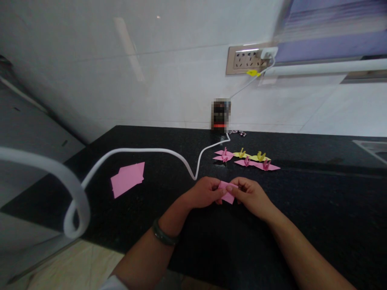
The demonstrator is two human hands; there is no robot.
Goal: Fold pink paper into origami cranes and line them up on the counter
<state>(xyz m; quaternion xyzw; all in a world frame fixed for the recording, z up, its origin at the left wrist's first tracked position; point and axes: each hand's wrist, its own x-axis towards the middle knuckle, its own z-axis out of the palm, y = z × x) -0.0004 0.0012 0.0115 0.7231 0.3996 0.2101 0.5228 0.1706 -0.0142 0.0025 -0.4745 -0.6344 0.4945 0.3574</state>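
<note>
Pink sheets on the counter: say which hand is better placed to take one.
Probably the left hand: it is nearer the pink sheets, which lie on its own side. The right hand is farther off; both hold the small pink paper.

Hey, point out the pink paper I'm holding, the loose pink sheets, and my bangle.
Held pink paper point(229, 197), head view: its exposed lower part.
Loose pink sheets point(128, 179), head view: middle of the top sheet.
Bangle point(163, 237), head view: its outer band.
</note>
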